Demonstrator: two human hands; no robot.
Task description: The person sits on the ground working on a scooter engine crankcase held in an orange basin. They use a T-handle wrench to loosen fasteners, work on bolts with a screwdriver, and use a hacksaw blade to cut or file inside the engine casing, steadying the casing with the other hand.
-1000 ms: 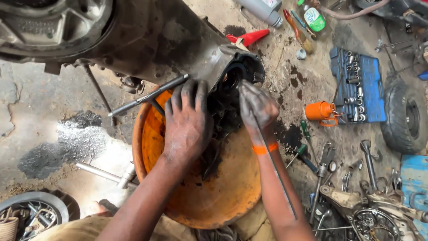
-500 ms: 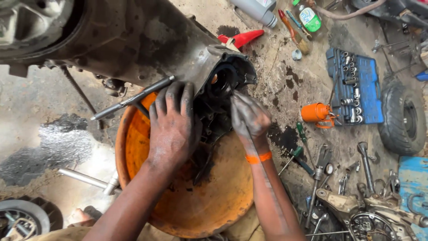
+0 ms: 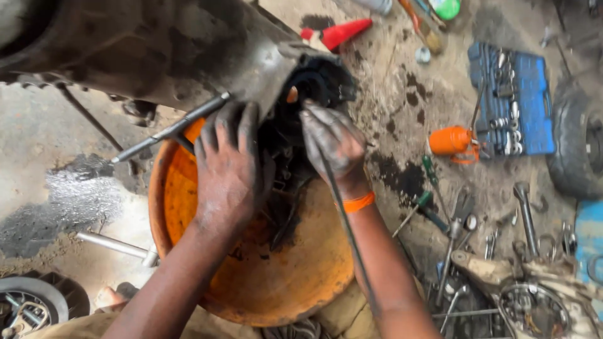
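Observation:
A large greasy metal engine housing (image 3: 157, 50) hangs over an orange basin (image 3: 295, 282). At its open round end sits a black oily part (image 3: 311, 85). My left hand (image 3: 226, 169) lies flat with fingers spread against the dark greasy assembly below the opening. My right hand (image 3: 333, 141) is closed around a thin dark rod (image 3: 345, 226) that runs down along my forearm, its tip at the opening. An orange band circles my right wrist. What lies under both palms is hidden.
A metal bar (image 3: 169, 129) sticks out left from the housing. On the stained floor to the right lie a blue socket set (image 3: 512, 100), an orange can (image 3: 452, 141), screwdrivers (image 3: 433, 207), wrenches (image 3: 524, 213), a tyre (image 3: 578, 138) and a red funnel (image 3: 342, 31). A small wheel (image 3: 31, 307) sits bottom left.
The view has shifted closer over the basin. My right hand rose toward the housing opening with the rod, and my left hand stayed pressed on the greasy assembly.

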